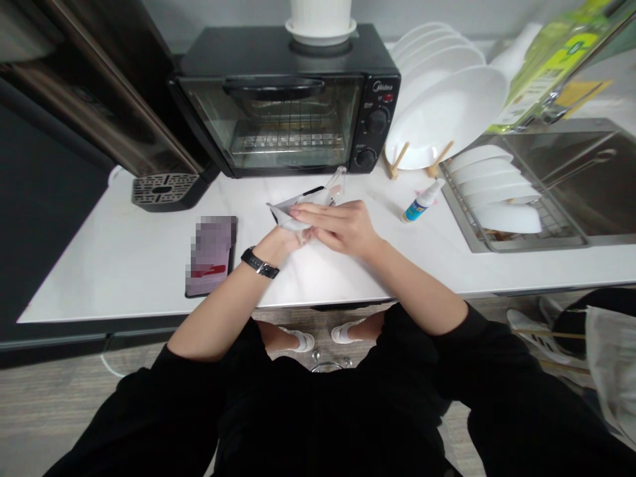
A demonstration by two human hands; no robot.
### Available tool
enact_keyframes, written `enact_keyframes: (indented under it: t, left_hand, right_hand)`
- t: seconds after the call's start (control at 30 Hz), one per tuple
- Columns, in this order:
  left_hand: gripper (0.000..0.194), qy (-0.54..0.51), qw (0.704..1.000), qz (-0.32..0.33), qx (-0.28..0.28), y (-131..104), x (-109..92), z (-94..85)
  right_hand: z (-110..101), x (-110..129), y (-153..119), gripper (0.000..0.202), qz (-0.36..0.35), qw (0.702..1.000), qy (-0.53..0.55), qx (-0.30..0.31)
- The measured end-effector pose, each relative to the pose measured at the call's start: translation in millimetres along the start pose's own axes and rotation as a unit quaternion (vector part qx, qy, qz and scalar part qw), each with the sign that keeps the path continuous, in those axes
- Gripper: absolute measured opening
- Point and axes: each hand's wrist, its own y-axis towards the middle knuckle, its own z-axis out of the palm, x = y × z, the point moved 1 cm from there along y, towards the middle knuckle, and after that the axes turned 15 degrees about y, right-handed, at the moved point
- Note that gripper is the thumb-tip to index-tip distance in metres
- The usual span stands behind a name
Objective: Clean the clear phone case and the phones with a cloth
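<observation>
— The flat, dark-edged item [299, 199]?
— Just above the white counter [124, 271], at the left hand [291, 240]; those fingers mostly hidden, grip unclear. Right hand [346, 225]: fingers together, pressing white cloth [291, 217] against it.
— Surroundings?
— Black oven [293, 56] behind. Phone [212, 255] left, spray bottle [420, 203] right. Beyond: upright plates [447, 112], steel sink [596, 199]. Streaked grey-brown floor [30, 404] below.

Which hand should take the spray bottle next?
Right, I'd judge: the right hand is nearer the bottle, with nothing between them. The left hand is farther and would have to reach past it. Both look busy, though.
</observation>
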Motion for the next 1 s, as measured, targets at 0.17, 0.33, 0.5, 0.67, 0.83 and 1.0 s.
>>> enact_keyframes:
  t: [0.17, 0.33, 0.5, 0.67, 0.83, 1.0]
  left_hand:
    - [0.039, -0.027, 0.995, -0.076, 0.066, -11, -19, 16.0]
    - [0.021, -0.021, 0.989, -0.058, 0.137, -15, -25, 19.9]
    - [0.016, 0.044, 0.995, -0.007, 0.089, -13, -22, 12.0]
    - [0.037, 0.199, 0.970, 0.049, 0.130, -10, -17, 9.0]
    - [0.050, 0.387, 0.893, 0.180, 0.140, -4, -7, 14.3]
    - [0.031, 0.625, 0.714, 0.298, 0.106, -5, 0, 19.5]
  right_hand:
    - [-8, -21, -3, 0.049, 0.097, 0.988, -0.056, -0.105]
    - [-20, -34, -3, 0.048, 0.176, 0.958, -0.092, -0.205]
    - [-32, -38, -3, 0.042, 0.179, 0.936, -0.071, -0.295]
    - [-44, -33, 2, 0.040, 0.177, 0.925, -0.069, -0.328]
    - [-50, -7, -5, 0.034, 0.213, 0.939, -0.039, -0.267]
    - [-52, 37, -63, 0.024, 0.308, 0.925, -0.030, -0.219]
